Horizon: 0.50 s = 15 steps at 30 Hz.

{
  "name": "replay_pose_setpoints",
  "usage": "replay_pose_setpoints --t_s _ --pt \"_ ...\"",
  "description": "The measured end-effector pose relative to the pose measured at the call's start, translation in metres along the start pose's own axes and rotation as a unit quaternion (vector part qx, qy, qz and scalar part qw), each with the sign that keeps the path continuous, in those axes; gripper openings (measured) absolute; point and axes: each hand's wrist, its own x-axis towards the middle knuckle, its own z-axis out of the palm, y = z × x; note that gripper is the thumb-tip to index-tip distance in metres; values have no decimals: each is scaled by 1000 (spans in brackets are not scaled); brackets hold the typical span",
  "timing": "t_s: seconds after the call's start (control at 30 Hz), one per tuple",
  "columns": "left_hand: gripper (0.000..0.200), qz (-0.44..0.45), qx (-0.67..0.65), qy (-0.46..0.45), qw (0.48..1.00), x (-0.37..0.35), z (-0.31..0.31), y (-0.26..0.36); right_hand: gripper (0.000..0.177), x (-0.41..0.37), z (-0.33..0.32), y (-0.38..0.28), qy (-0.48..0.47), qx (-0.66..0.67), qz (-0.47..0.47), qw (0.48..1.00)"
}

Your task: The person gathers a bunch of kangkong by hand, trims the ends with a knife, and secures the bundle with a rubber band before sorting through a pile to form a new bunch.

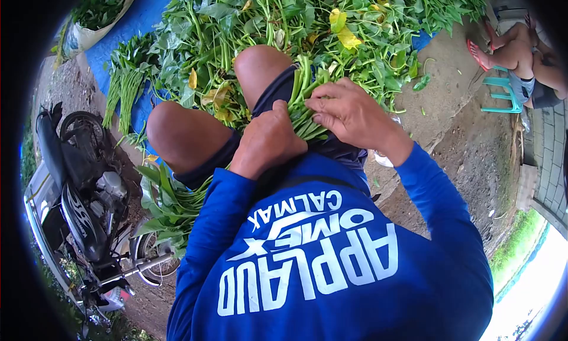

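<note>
A bunch of green stems (309, 126) lies across the lap, clamped in the left hand (267, 141), which hides its middle. The right hand's (350, 113) bent fingertips touch the stems; whether they grip, I cannot tell. Beyond the knees (263, 74), piled greens (204, 36) run out of view.

head-worn camera, looking steeply down over the chest, knees close below, wide round view

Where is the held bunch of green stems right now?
Head view, just right of upper centre: the bunch sits between the left hand and the right hand, over the dark shorts.
</note>
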Motion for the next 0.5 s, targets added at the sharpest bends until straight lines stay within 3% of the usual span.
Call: replay_pose_setpoints --t_s 0.1,0.2,0.3,0.37,0.43,0.5 --pt "79 37 -203 -28 978 4 -1 -27 25 13 -49 -24 137 248 145 948" --pt "76 67 -357 -70 929 -7 -46 -18 30 -19 -79 -27 174 339 292 877" --pt "65 24 -438 -102 893 -13 -63 -30 46 -17 -47 -27 -78 422 457 779" --pt "63 28 -479 -98 872 -9 -59 -42 67 -14 6 -32 15 597 371 711" --pt "61 64 -503 -99 856 -11 -61 -29 82 12 48 -28 101 735 192 643" --pt "63 96 -485 -121 861 -10 -56 -23 79 54 41 -33 118 734 176 645"
